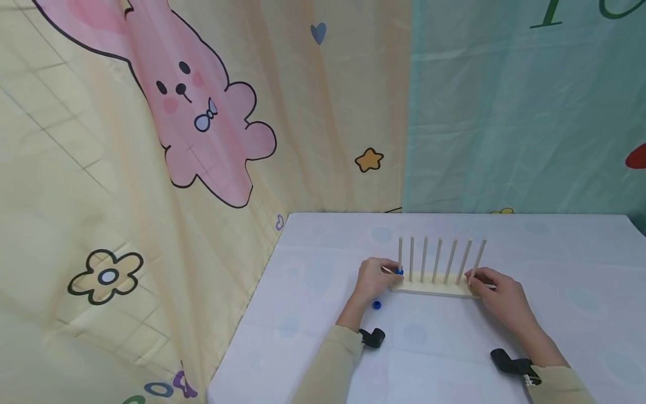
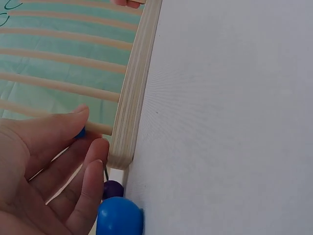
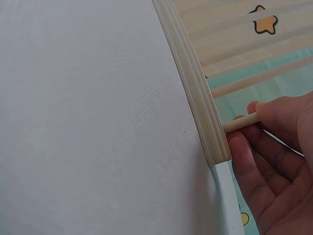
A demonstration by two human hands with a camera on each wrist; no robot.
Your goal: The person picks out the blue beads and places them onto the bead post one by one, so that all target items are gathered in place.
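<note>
From where I stand, everything hangs on the left hand [image 1: 373, 279]: its thumb and fingertips have closed to a small pinch on a blue bead [image 1: 400, 272], down low on the leftmost peg [image 1: 401, 251]. That peg stands upright, its long axis rising above the fingers, with only a short stretch below them before the wooden base [image 1: 435, 290]. The bead looks threaded around the peg, though the fingers cover too much of it for me to swear to that.

The base runs away to the right of those fingers, over to the right hand [image 1: 504, 294], whose thumb and fingers are curled around the lower part of the rightmost peg [image 1: 480, 255].

Nearer the person than the left fingers, a loose blue bead [image 1: 377, 304] sits on the worktop [image 1: 429, 365], well apart from the right hand. The left wrist view also shows a purple ball [image 2: 113, 190] just beside the left fingertips.
</note>
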